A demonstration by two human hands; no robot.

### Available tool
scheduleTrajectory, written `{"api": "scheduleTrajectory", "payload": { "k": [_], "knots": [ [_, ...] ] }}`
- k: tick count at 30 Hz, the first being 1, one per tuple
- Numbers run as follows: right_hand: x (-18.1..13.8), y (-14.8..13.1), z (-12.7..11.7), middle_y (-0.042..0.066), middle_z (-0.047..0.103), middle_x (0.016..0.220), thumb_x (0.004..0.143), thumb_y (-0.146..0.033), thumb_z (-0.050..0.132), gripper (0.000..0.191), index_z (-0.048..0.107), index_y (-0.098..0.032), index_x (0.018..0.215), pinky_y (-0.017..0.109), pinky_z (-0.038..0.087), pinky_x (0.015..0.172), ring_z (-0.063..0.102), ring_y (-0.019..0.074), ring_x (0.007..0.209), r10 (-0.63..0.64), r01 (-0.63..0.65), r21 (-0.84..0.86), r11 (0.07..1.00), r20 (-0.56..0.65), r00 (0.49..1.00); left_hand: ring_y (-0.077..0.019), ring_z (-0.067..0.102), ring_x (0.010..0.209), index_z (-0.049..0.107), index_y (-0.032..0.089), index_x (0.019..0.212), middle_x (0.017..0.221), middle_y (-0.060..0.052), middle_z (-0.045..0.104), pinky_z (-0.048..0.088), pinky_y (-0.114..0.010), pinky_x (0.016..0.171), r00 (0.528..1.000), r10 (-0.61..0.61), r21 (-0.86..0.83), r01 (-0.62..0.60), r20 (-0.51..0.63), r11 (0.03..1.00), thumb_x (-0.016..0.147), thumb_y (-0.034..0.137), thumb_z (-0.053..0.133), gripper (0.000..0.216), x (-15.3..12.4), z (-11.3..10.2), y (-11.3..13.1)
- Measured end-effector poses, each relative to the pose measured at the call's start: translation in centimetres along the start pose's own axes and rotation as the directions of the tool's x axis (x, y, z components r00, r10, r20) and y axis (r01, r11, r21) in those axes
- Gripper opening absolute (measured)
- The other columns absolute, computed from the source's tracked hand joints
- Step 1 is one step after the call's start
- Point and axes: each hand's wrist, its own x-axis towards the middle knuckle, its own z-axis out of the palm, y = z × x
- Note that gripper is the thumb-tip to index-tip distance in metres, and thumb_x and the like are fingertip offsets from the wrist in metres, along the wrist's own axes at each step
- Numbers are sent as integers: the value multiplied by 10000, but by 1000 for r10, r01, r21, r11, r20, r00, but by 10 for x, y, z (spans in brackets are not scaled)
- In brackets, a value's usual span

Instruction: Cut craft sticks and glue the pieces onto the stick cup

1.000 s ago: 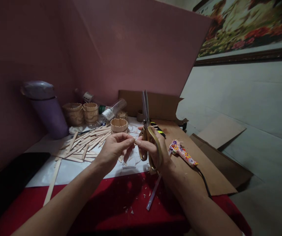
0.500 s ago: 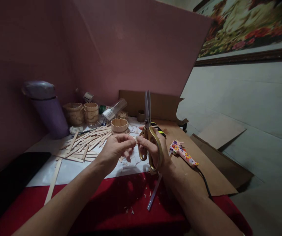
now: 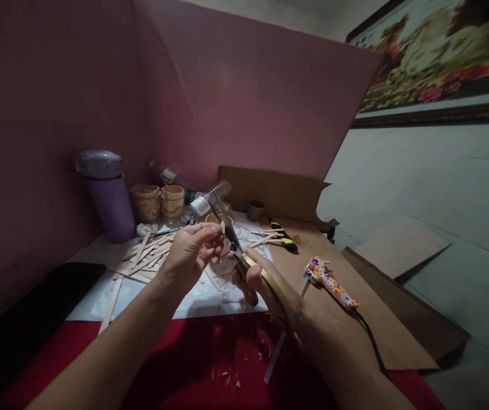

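Note:
My left hand (image 3: pixel 190 250) pinches a small pale piece (image 3: pixel 222 228), perhaps a bit of wooden stick, between thumb and fingertips. In my right hand (image 3: pixel 265 282) is a pair of scissors (image 3: pixel 228 226) with gold handles, fingers through the loops. The blades point up and to the left, slightly parted, right beside the pinched piece. Behind the blades a wooden cup with a scalloped rim (image 3: pixel 213 218) is mostly hidden. Left of my left hand lies a heap of flat wooden craft sticks (image 3: pixel 152 253) on white paper (image 3: pixel 188 304).
A flowered glue gun (image 3: pixel 329 283) with a black cord rests on cardboard (image 3: pixel 381 330) at right. Beyond it lie a black-and-yellow cutter (image 3: pixel 284 236) and several loose sticks. A purple tumbler (image 3: pixel 114 208), wooden cups (image 3: pixel 172 203) and a plastic bottle (image 3: pixel 210 199) stand or lie behind.
The scissors have tipped from upright toward the left, and their blades are now at my left fingertips. The whole view has shifted, so the table things appear further right.

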Motion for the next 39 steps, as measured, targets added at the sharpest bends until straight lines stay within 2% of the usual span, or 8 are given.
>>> {"api": "scheduleTrajectory", "payload": {
  "k": [6, 13, 18, 21, 25, 32, 36, 39],
  "knots": [
    [6, 10, -4, -12, 470, 626, 696, -865, 467, 647, 532, -232, 813, 259, 319, 482, 400, 139, 555, -21, 22, -18, 1000, 43, 999, -73, 490, 401, 615, 107, 658, 528, -2, 593, 295, -172, 347, 999, 26, 21, -25, -42, 999, 538, 217, 818, 260, 3, -2, 1],
    [8, 25, -5, -26, 455, 685, 753, -775, 525, 591, 514, -217, 949, 251, 286, 513, 361, 126, 598, -16, 16, 4, 1000, 66, 998, -70, 456, 379, 604, 111, 596, 496, 6, 564, 246, -183, 332, 994, 82, 67, -77, -66, 995, 493, 232, 831, 277, 3, -1, 1],
    [4, 19, -4, -36, 435, 658, 682, -882, 453, 732, 506, -230, 1011, 232, 273, 464, 344, 116, 553, 45, -46, 15, 999, 75, 996, -68, 454, 376, 617, 107, 584, 491, 5, 561, 243, -179, 345, 995, 54, 97, -45, -87, 994, 488, 229, 819, 255, 2, 1, 5],
    [6, 25, -6, -30, 470, 700, 669, -874, 492, 779, 487, -213, 1080, 223, 277, 441, 354, 93, 521, 59, -66, 56, 996, 116, 991, -69, 461, 383, 627, 105, 594, 495, 4, 565, 246, -176, 349, 995, 50, 100, -41, -86, 994, 492, 230, 820, 251, 2, 0, 5],
    [9, 37, -5, -47, 448, 658, 635, -868, 541, 793, 506, -198, 1057, 209, 266, 399, 339, 74, 474, 52, -64, 115, 991, 104, 993, -66, 453, 374, 626, 105, 594, 485, 10, 557, 242, -174, 338, 995, 59, 105, -50, -81, 993, 504, 228, 823, 249, 2, -1, 3],
    [9, 40, 2, -82, 371, 585, 591, -870, 578, 823, 526, -192, 1054, 198, 224, 375, 284, 61, 432, 108, -117, 197, 973, 58, 992, -89, 497, 401, 633, 105, 638, 534, -15, 604, 337, -190, 343, 994, 105, 73, -104, -11, 992, 579, 247, 800, 227, 1, -3, -1],
    [11, 37, 2, -80, 377, 592, 560, -886, 577, 863, 525, -184, 1060, 202, 229, 379, 288, 60, 431, 125, -133, 176, 975, 56, 991, -99, 520, 422, 631, 105, 643, 553, -19, 615, 388, -200, 360, 994, 110, 80, -110, -2, 991, 605, 252, 790, 220, 1, -3, -2],
    [11, 34, 2, -83, 361, 570, 598, -880, 550, 841, 538, -171, 1048, 206, 236, 392, 277, 63, 441, 123, -126, 122, 984, 35, 992, -85, 494, 395, 631, 105, 628, 537, -13, 610, 377, -195, 344, 992, 126, 106, -124, -10, 987, 590, 246, 804, 227, 1, -2, -3]
  ]
}}
